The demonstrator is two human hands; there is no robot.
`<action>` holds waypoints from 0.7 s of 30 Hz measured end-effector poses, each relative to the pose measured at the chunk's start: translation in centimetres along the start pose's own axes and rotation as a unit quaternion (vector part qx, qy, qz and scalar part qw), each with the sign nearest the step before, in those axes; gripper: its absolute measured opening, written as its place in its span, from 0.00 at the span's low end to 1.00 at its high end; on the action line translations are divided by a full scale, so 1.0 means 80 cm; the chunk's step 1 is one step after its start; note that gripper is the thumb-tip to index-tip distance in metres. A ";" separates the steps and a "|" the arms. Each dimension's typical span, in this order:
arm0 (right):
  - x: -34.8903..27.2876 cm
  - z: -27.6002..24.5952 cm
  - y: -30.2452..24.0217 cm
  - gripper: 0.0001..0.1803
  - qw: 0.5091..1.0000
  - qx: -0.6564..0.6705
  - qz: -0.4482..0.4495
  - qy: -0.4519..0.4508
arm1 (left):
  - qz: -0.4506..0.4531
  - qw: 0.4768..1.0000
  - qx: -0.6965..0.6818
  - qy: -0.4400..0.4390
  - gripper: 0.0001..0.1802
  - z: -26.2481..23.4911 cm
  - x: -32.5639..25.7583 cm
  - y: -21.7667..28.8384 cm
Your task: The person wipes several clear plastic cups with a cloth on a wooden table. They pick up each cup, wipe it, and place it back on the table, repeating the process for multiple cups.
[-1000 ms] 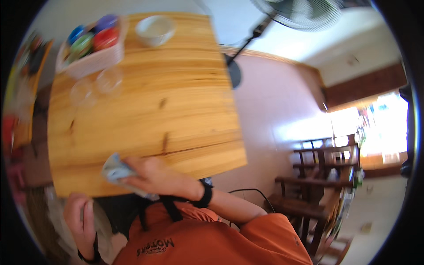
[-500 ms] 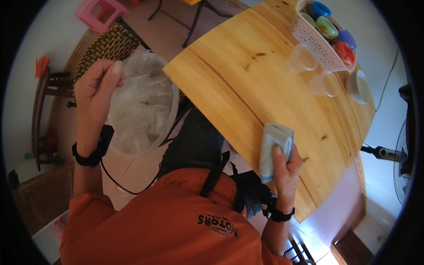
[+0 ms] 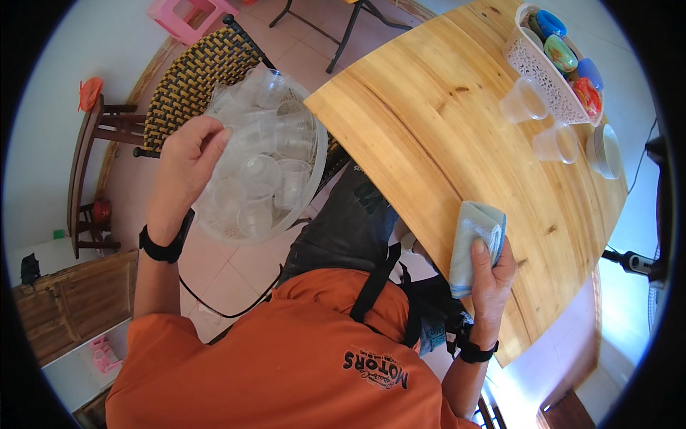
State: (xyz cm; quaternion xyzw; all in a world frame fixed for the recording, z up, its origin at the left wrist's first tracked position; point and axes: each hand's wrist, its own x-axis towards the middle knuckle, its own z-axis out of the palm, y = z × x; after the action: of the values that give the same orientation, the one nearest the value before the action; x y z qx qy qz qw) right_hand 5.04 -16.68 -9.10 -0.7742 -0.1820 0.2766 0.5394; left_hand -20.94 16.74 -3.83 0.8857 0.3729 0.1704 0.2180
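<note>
My right hand (image 3: 493,275) grips a folded light-blue cloth (image 3: 475,239), thumb on top, at the near edge of the wooden table (image 3: 421,136). Over the left side of a round, pale plastic basket (image 3: 320,168), my left hand (image 3: 191,154) is raised with fingers curled and thumb pressed in. Whatever it pinches, if anything, is hidden. Several clear plastic cups (image 3: 259,175) fill that basket, lying at various angles. Two more translucent cups, a farther cup (image 3: 525,100) and a nearer cup (image 3: 554,145), lie tipped on the table.
A pink lattice basket (image 3: 547,89) of colourful bowls (image 3: 561,53) stands at the table's far right, beside stacked white dishes (image 3: 605,151). The round basket rests on a woven chair (image 3: 193,82). A pink stool (image 3: 187,18) stands behind, and a fan (image 3: 632,262) is at right.
The whole view has shifted, so everything appears farther right. My left hand is slightly lower and closer to the cups. My right hand keeps its hold on the cloth.
</note>
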 end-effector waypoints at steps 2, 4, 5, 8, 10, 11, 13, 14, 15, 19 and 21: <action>-0.001 0.000 -0.001 0.20 1.000 -0.001 0.000 -0.001 | -0.002 0.999 0.026 -0.024 0.08 0.003 -0.007 0.006; -0.001 0.001 -0.002 0.19 1.000 0.005 -0.003 0.001 | -0.027 0.998 0.045 -0.043 0.11 0.005 -0.015 0.011; -0.001 0.001 -0.001 0.19 1.000 0.006 -0.006 0.002 | -0.025 0.995 0.069 -0.062 0.11 0.006 -0.018 0.012; -0.002 0.001 0.000 0.19 1.000 0.003 -0.018 0.004 | -0.034 0.988 0.113 -0.103 0.12 0.012 -0.024 0.012; -0.003 0.000 0.001 0.19 1.000 0.000 -0.016 0.009 | -0.028 0.986 0.120 -0.112 0.12 0.019 -0.026 0.010; -0.003 -0.001 0.001 0.19 1.000 0.004 -0.018 0.002 | -0.012 0.987 0.120 -0.108 0.12 0.022 -0.027 0.008; -0.004 -0.003 0.002 0.19 1.000 -0.002 -0.018 -0.003 | 0.016 0.987 0.122 -0.100 0.11 0.027 -0.028 0.005; -0.004 -0.004 0.002 0.19 1.000 0.004 -0.017 -0.004 | 0.022 0.988 0.120 -0.097 0.11 0.028 -0.029 0.004; -0.004 -0.003 0.003 0.19 1.000 0.006 -0.018 -0.003 | 0.023 0.988 0.120 -0.094 0.10 0.030 -0.029 0.003; -0.003 -0.001 0.003 0.19 1.000 0.012 -0.010 0.001 | 0.010 0.992 0.104 -0.077 0.09 0.027 -0.032 0.000; -0.002 0.001 0.004 0.19 0.999 0.042 -0.004 -0.004 | 0.006 0.994 0.082 -0.065 0.09 0.023 -0.032 0.001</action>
State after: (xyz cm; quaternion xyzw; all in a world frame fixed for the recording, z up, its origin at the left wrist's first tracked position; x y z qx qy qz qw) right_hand 4.82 -16.84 -9.39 -0.7488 -0.1756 0.2850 0.5720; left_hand -21.73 14.33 -5.68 0.9122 0.3649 0.0823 0.1672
